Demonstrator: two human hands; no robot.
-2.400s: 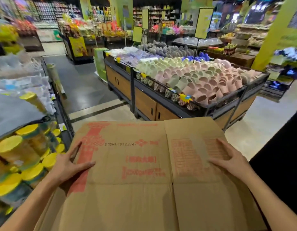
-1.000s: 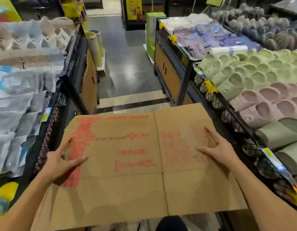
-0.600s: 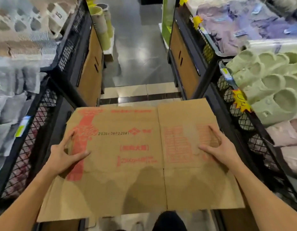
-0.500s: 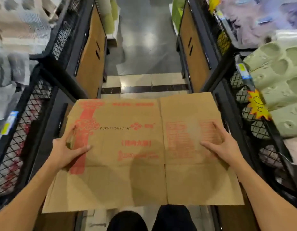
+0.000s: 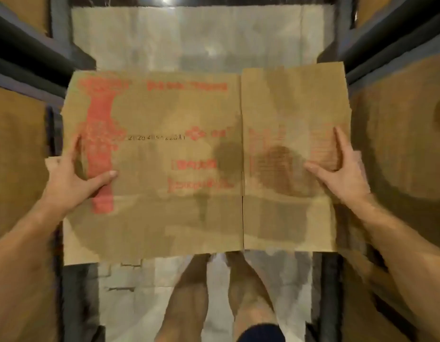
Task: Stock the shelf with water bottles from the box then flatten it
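Head view. INSPECTOR: You hold the flattened box (image 5: 179, 154) clear of the floor (image 5: 201, 40), printed face up, in the aisle between the left stand (image 5: 16, 156) and the right stand (image 5: 399, 144). Your legs (image 5: 189, 292) show below its near edge.

SECOND INSPECTOR: Long axis?

INSPECTOR: It runs from your left side to your right. Your left hand (image 5: 70, 181) is on the left short edge and your right hand (image 5: 344, 178) on the right short edge. Neither is nearer; both are in contact.

SECOND INSPECTOR: Finger state?

INSPECTOR: Each of your hands pinches the cardboard, with the thumb and forefinger laid on the top face. Your remaining fingers are hidden, presumably under the edge. The sheet lies inward from both grips, so its centre crease (image 5: 242, 144) sits unsupported between them.

SECOND INSPECTOR: Assessment?

INSPECTOR: No bottles are visible and the box is already flat, so you appear to be near the finish. In my judgement any lowering depends on both your hands moving together; otherwise the sheet may fold at that crease. The picture is blurred, so I cannot tell whether the right edge touches the stand.
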